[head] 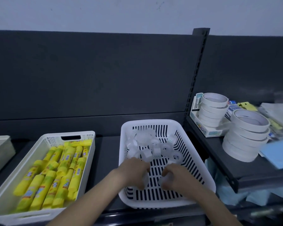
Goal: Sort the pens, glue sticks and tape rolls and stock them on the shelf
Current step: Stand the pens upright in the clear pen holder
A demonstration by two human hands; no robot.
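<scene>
A dark grey shelf (104, 152) runs below a grey back panel (88, 70) and a pale wall. On it stands a white slotted basket (153, 122) with a heap of clear rolls (147, 144) at its far end. Both hands are down in the near half of the basket. The left hand (134, 170) and the right hand (176, 176) each have fingers curled around clear rolls, though blur hides the exact grip.

Just left of the basket, a cream bin (69, 133) is filled with yellow glue sticks (55, 173). Another bin (0, 144) shows partly at the left edge. On the neighbouring shelf to the right stand two stacks of white tape (248, 132), the farther one in a box (207, 129), with a blue pad (279, 155) beside the nearer.
</scene>
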